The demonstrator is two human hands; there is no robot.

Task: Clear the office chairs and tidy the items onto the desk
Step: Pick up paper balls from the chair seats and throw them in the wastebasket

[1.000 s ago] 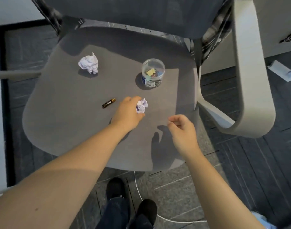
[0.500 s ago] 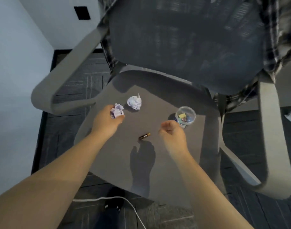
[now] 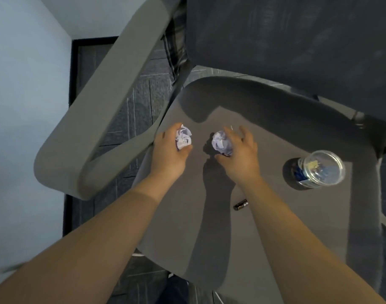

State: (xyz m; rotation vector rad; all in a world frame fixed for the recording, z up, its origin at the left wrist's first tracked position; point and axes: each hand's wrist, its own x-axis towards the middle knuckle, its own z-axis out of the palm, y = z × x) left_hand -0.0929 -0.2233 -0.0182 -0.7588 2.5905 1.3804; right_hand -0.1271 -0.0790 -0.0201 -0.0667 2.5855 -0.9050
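Note:
I look down on a grey office chair seat (image 3: 275, 227). My left hand (image 3: 169, 154) is closed around a small crumpled paper ball (image 3: 183, 138) near the seat's left edge. My right hand (image 3: 240, 153) wraps its fingers around a second crumpled paper ball (image 3: 221, 144) that is on or just above the seat; thumb below, fingers over its far side. A small dark battery (image 3: 240, 204) lies on the seat beside my right forearm. A clear round jar of coloured clips (image 3: 319, 168) stands at the seat's right side.
The grey left armrest (image 3: 95, 119) curves close beside my left hand. The dark mesh backrest (image 3: 297, 44) rises behind, with plaid cloth (image 3: 173, 55) hanging at its edge. A pale wall (image 3: 23, 106) and dark tiled floor (image 3: 130, 115) lie to the left.
My right hand moved from near the battery forward and left onto the second paper ball and closed on it. My left hand kept its paper ball. The view moved closer.

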